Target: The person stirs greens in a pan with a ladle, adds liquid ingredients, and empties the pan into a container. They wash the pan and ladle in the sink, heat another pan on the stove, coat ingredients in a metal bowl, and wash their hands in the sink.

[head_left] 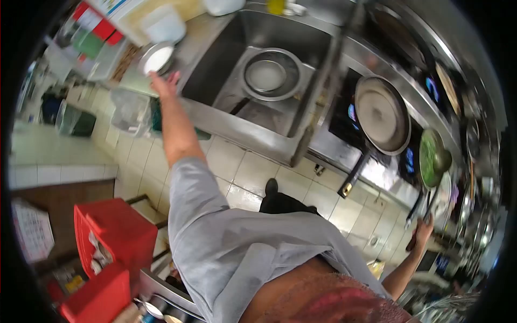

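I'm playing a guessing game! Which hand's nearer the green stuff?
Right. The right hand is pictured just below the green stuff; the left hand is far off, across the sink.

At your 12 o'clock you have a steel sink point(215, 56) with a round metal pan point(292, 75) inside it. Your 11 o'clock has a white tub point(163, 25), 10 a clear plastic bag point(128, 110), 8 a red box point(121, 229).

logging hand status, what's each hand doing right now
Left hand: at the metal bowl; whether it grips cannot be told.
Right hand: closed, apparently holding the ladle.
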